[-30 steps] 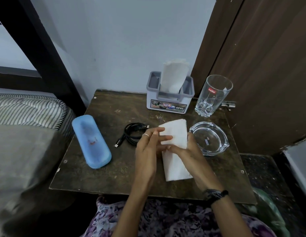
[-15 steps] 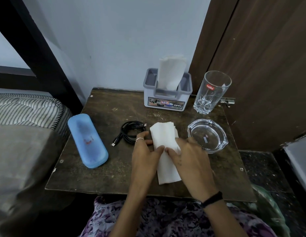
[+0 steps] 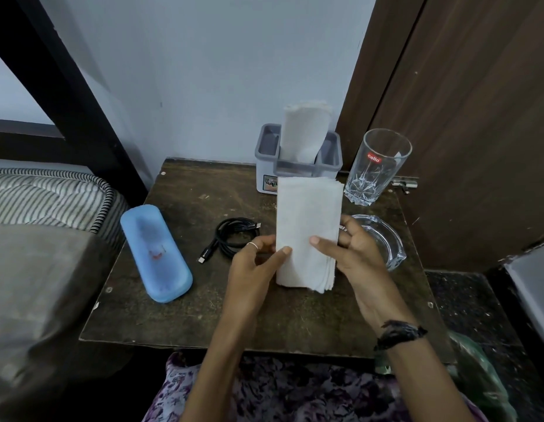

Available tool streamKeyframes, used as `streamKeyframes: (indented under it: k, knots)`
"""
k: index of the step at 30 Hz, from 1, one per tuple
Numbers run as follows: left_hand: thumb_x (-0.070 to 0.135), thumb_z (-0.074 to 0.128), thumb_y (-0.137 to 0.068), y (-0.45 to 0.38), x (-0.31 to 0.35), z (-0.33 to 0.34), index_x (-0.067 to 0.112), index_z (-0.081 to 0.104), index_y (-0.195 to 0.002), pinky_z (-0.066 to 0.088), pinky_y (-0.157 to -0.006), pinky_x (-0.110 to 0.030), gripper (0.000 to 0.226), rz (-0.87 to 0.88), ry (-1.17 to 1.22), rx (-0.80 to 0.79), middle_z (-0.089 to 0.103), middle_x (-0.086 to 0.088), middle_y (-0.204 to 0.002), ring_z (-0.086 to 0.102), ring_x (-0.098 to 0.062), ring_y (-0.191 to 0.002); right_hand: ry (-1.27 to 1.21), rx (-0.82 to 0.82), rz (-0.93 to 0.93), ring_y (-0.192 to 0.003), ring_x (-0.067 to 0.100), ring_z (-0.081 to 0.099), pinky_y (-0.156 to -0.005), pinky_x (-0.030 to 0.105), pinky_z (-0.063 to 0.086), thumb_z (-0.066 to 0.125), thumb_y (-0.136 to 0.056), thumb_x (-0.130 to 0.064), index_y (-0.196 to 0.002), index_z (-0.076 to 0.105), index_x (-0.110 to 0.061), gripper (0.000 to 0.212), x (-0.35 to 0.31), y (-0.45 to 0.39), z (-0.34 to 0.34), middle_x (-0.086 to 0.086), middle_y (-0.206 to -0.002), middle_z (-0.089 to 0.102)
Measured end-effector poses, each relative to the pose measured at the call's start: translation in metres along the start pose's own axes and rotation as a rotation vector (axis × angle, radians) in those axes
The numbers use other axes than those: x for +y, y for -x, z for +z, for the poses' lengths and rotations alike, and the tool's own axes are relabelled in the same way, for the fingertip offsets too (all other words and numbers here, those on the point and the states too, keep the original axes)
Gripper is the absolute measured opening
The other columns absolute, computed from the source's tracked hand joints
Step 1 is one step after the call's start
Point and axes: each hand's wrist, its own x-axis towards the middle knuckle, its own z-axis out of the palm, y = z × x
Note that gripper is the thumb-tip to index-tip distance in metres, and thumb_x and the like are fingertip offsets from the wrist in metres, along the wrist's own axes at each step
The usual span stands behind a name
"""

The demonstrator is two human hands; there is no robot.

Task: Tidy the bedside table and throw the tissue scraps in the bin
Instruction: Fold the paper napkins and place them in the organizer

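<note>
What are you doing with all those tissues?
A person is holding a folded stack of tissues upright over the bedside table, with the left hand and the right hand gripping its sides. Behind it stands a grey tissue holder with more tissue sticking out. On the table lie a blue case, a coiled black cable, a drinking glass and a glass ashtray.

Bedside table (image 3: pixel 179 318), bed (image 3: pixel 48 196) at its left.
Tissue holder (image 3: pixel 266 153) at the back, tumbler (image 3: pixel 375 167) right of it, ashtray (image 3: pixel 386 242) before the tumbler; glasses case (image 3: pixel 156 254) left, cable (image 3: pixel 231 239) mid-table.
</note>
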Motion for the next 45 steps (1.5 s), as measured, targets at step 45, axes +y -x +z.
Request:
streamKeyframes:
  k: [45]
  knots:
    - [0.014, 0.056, -0.088, -0.127, 0.07, 0.017, 0.036, 0.04, -0.102, 0.022, -0.084, -0.021, 0.03, 0.56, -0.459, 0.192, 0.065, 0.01, -0.094, 0.044, 0.01, -0.09, 0.884, 0.298, -0.645, -0.086, 0.01, 0.042, -0.059, 0.02, 0.037, 0.054, -0.091, -0.012, -0.121, 0.044, -0.013, 0.031, -0.029, -0.124, 0.007, 0.008, -0.107, 0.056]
